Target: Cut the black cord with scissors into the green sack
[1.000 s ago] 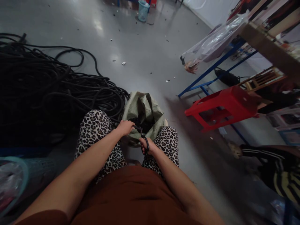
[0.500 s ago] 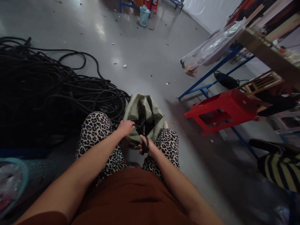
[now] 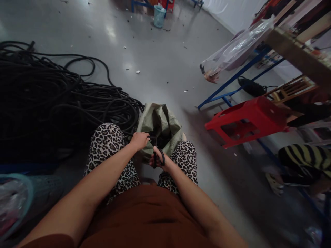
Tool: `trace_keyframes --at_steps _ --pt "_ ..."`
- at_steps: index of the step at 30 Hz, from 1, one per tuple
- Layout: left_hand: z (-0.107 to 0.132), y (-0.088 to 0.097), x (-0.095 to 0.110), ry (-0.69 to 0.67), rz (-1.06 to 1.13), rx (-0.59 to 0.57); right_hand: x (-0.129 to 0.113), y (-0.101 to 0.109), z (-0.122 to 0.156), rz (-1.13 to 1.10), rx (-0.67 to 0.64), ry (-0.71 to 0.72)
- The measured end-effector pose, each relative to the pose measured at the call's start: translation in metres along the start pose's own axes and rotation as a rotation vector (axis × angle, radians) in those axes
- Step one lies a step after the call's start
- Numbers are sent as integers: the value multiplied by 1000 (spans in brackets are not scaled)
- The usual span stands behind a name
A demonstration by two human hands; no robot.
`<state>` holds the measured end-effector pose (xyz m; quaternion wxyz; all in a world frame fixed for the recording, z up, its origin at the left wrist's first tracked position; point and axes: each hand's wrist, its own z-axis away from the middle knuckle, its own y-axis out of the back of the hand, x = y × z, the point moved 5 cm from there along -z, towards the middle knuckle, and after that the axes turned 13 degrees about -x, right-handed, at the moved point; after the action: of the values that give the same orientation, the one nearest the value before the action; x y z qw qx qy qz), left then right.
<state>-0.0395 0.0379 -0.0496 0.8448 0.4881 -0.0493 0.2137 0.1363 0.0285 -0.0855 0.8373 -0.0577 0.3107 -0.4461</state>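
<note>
I sit with leopard-print knees on either side of an open green woven sack on the floor. My right hand is closed through the black handles of a pair of scissors, blades pointing towards the sack's mouth. My left hand is closed on a thin black cable piece right at the scissor blades, over the sack. Dark pieces lie inside the sack.
A big heap of black cable fills the floor on my left. A red plastic stool and a blue-framed table stand on the right. Another person's striped sleeve is at the right edge. A teal basket sits at lower left.
My right hand with the scissors has shifted slightly up towards my left hand. The striped-clothed person on the right has moved upward in view.
</note>
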Motion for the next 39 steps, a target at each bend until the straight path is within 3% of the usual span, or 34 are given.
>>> trace_keyframes --at_steps 15,39 --pt "1 -4 8 -65 -5 -35 -12 -6 10 36 110 -49" --pt "2 -4 7 -90 18 -46 -7 3 4 102 77 -20"
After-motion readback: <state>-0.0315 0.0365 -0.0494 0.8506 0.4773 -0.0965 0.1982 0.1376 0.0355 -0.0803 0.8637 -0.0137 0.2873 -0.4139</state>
